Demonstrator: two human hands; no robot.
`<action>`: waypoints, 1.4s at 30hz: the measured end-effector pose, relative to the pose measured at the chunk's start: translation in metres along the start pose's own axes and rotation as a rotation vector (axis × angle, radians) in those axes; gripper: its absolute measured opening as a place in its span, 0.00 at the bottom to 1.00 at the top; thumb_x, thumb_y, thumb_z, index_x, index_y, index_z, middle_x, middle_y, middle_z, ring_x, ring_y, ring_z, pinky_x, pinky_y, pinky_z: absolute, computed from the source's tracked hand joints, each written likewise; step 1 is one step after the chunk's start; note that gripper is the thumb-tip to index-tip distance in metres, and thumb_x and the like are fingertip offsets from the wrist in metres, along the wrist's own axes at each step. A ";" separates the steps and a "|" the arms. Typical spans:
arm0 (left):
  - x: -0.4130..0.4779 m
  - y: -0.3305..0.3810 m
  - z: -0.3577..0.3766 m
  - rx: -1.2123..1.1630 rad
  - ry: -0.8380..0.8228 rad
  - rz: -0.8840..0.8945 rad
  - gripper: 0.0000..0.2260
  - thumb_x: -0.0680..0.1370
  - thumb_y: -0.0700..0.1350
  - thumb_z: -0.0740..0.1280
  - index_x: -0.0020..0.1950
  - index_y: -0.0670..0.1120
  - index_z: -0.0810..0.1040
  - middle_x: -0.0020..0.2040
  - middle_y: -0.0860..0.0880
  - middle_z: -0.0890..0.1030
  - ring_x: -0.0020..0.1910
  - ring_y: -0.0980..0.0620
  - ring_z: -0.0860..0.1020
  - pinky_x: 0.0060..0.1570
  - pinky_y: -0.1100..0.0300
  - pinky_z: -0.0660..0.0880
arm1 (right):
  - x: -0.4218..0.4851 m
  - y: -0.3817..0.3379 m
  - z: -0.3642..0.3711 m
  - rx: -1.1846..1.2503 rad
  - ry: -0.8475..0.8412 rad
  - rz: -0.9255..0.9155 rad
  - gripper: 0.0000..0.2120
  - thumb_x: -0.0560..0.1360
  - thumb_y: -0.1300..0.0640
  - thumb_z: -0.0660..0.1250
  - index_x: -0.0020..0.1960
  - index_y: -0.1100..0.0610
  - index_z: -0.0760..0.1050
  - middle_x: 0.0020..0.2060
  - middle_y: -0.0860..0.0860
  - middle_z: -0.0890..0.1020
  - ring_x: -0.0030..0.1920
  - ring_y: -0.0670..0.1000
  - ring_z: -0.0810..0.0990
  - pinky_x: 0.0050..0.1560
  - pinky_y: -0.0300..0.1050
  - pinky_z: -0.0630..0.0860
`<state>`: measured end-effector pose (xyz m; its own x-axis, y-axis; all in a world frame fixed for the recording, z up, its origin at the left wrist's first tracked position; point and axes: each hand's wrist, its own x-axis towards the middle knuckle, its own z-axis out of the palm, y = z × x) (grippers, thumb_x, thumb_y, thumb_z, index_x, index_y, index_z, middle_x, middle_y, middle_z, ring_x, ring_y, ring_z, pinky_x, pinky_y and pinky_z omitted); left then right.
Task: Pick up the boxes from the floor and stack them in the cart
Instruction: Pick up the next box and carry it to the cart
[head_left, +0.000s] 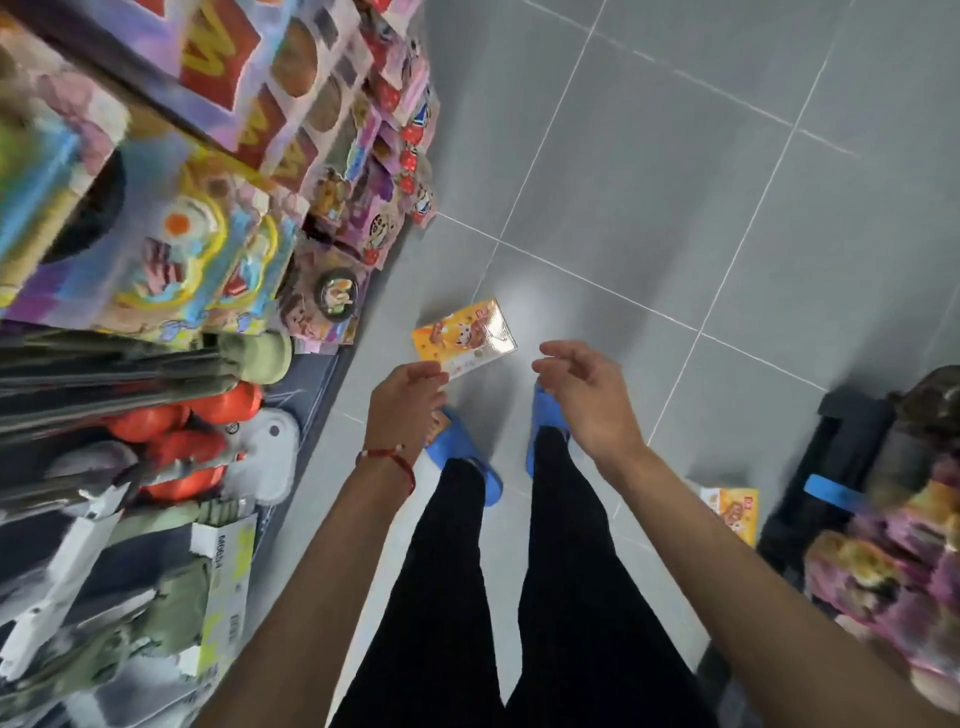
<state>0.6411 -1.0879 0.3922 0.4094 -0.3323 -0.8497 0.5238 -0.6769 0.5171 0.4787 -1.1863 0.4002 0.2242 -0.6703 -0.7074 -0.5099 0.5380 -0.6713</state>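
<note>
The left hand (405, 402) pinches the near corner of an orange box (465, 335) at 12 o'clock; the right hand (584, 397) hangs with fingers loosely spread; a second box (732, 512) lies at 4 o'clock beside the cart (841, 441)

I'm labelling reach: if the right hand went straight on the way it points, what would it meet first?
The right hand would likely meet the orange box first, though depth is unclear.

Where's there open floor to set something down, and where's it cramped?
Bare grey tiles spread ahead beyond the orange box, between the toy shelves at left and the black cart at right. Crowded: the shelves, and beside the cart, where a second box lies.
</note>
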 end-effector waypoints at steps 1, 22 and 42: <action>0.018 -0.006 0.006 -0.022 0.018 -0.020 0.10 0.81 0.34 0.60 0.45 0.47 0.75 0.45 0.46 0.78 0.40 0.51 0.75 0.26 0.72 0.70 | 0.017 0.009 0.002 -0.007 -0.004 -0.001 0.09 0.81 0.61 0.65 0.53 0.48 0.80 0.51 0.58 0.86 0.48 0.51 0.82 0.59 0.54 0.79; 0.378 -0.190 0.048 0.117 0.342 -0.151 0.24 0.73 0.52 0.68 0.68 0.47 0.73 0.67 0.47 0.75 0.65 0.44 0.74 0.66 0.50 0.70 | 0.364 0.250 0.088 -0.201 -0.001 0.153 0.09 0.80 0.58 0.67 0.60 0.54 0.79 0.46 0.46 0.80 0.40 0.44 0.75 0.44 0.42 0.72; 0.495 -0.246 0.045 0.078 0.521 -0.110 0.33 0.64 0.73 0.70 0.64 0.60 0.71 0.57 0.52 0.81 0.58 0.44 0.78 0.63 0.47 0.74 | 0.468 0.303 0.143 -0.285 -0.150 0.051 0.17 0.80 0.40 0.67 0.64 0.46 0.78 0.48 0.44 0.88 0.42 0.42 0.87 0.45 0.41 0.80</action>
<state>0.6812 -1.1155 -0.1602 0.6820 0.0994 -0.7246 0.5356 -0.7425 0.4023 0.5477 -1.2642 -0.1653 0.3015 -0.5517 -0.7776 -0.7308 0.3901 -0.5602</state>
